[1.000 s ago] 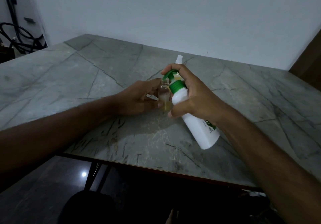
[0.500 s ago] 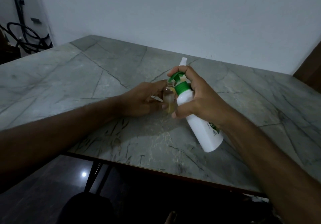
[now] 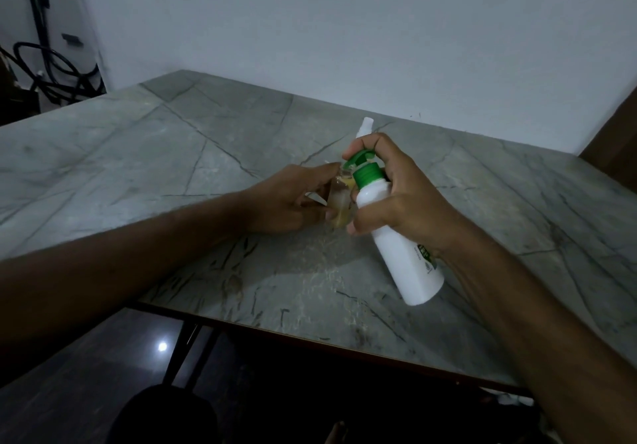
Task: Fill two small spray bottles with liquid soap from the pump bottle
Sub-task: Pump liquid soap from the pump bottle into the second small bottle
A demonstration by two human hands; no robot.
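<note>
The right hand (image 3: pixel 406 199) gripped the tilted pump bottle (image 3: pixel 396 237), green spout (image 3: pixel 355 160) over the small spray bottle (image 3: pixel 339 202) pinched upright by the left hand (image 3: pixel 286 199).

Two hands are in view, a left hand (image 3: pixel 289 202) and a right hand (image 3: pixel 400 199). There is one white pump bottle (image 3: pixel 403 250) with a green top. One small clear bottle (image 3: pixel 339 202) holds yellowish liquid. One white spray cap (image 3: pixel 366 126) shows behind the right hand. All sit on one grey stone table (image 3: pixel 172 154). One coil of black hose (image 3: pixel 58 78) lies at far left.
</note>
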